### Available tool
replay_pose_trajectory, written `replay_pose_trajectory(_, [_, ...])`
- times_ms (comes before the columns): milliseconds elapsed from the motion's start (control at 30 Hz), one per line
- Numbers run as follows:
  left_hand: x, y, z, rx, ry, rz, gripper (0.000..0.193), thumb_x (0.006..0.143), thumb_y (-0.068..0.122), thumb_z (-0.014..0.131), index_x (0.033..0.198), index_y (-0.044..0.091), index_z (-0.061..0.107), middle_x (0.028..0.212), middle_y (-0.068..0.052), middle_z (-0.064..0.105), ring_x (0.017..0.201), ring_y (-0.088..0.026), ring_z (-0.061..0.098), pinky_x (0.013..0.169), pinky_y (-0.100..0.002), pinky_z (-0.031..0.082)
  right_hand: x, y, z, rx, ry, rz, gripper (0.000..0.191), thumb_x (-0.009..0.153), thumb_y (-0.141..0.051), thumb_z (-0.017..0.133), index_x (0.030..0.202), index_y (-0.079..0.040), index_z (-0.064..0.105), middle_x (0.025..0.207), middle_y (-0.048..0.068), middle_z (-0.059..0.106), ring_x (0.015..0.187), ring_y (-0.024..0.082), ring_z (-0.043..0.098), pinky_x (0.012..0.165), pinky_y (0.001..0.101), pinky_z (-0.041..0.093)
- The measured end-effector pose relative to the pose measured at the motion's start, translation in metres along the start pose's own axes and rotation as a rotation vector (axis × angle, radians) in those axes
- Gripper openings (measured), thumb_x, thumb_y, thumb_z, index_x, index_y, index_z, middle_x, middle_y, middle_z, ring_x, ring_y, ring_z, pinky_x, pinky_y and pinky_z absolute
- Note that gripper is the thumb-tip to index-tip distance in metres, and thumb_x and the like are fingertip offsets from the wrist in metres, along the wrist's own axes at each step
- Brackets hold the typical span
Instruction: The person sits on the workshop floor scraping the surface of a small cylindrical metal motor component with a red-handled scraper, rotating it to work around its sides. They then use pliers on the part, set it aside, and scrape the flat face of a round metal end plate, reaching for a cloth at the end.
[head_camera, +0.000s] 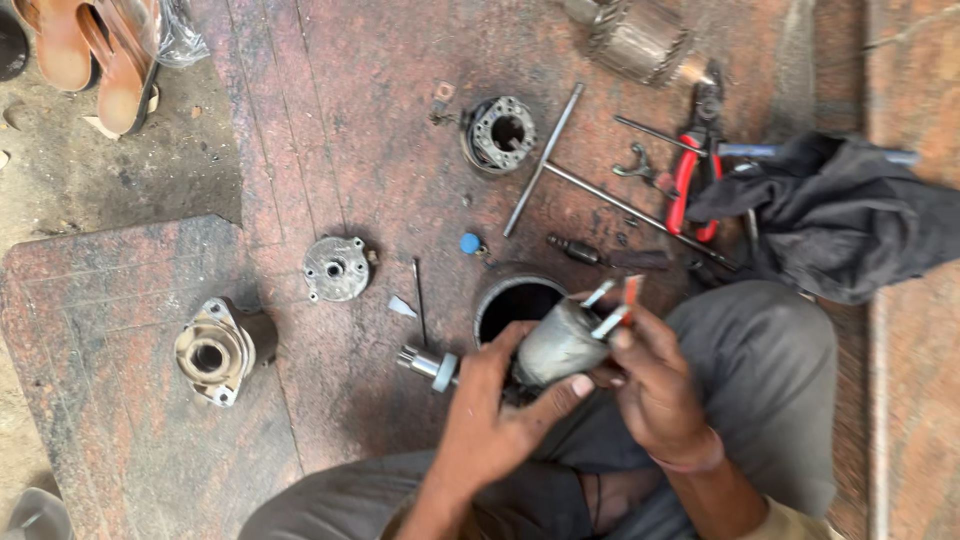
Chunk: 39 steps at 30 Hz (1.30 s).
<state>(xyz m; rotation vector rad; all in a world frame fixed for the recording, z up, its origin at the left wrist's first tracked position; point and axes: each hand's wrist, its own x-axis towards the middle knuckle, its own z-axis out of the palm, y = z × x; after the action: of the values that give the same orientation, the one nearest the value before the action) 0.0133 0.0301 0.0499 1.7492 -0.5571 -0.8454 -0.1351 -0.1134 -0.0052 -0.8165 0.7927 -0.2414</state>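
The person's grey-trousered knees (760, 370) sit closest to the lens, and above them both hands work a motor armature (545, 350). The left hand (490, 410) wraps it, fingers (560, 392) curled closed around the grey body, its shaft end (425, 363) pointing left over the stone floor (330, 150). The right hand (655, 385) pinches thin strips (615, 305) at the other end, fingers closed on them. The work seems to need a firm left grip and small, careful right-hand movements. A dark cylindrical housing (515, 305) stands just behind.
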Motion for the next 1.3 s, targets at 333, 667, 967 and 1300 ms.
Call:
replay_pose_trajectory(333, [0.002,0.008,0.007,0.292,-0.010,-0.115,0.062,0.066,0.038,0.087,0.105,-0.003,0.061,0.078,-0.027,0.071,0.081,-0.047,0.070,0.070,-0.051,0.055,0.004,0.011,0.004,-0.053,-0.074,0.017,0.031,0.108,-0.024,0.059,0.132,-0.006,0.059,0.095,-0.006,0.053,0.077,0.001,0.044,0.059,0.0200,0.033])
replay_pose_trajectory(667, [0.015,-0.030,0.023,0.415,0.307,0.069,0.060,0.065,0.025,0.087,0.113,-0.003,0.065,0.089,-0.026,0.073,0.080,-0.042,0.069,0.086,-0.048,0.046,0.006,-0.025,0.032,-0.980,0.018,-0.666,0.033,0.107,-0.006,0.056,0.137,0.002,0.064,0.097,0.003,0.052,0.084,0.010,0.050,0.074,0.0259,0.044])
replay_pose_trajectory(967, [0.020,-0.046,0.030,0.420,0.305,0.123,0.067,0.066,0.021,0.086,0.123,-0.005,0.063,0.105,-0.023,0.073,0.096,-0.035,0.070,0.086,-0.044,0.040,0.003,-0.019,0.054,-1.064,0.166,-0.801,0.025,0.095,0.002,0.072,0.119,-0.005,0.076,0.086,0.007,0.060,0.068,0.014,0.057,0.060,0.0291,0.045])
replay_pose_trajectory(1300, [0.017,-0.058,0.037,0.440,0.338,0.176,0.061,0.065,0.004,0.075,0.126,-0.002,0.065,0.110,-0.019,0.072,0.102,-0.033,0.066,0.097,-0.045,0.036,0.001,-0.017,0.059,-1.179,0.068,-0.877,0.029,0.092,0.003,0.069,0.117,-0.008,0.078,0.086,0.007,0.063,0.074,0.016,0.063,0.064,0.0310,0.049])
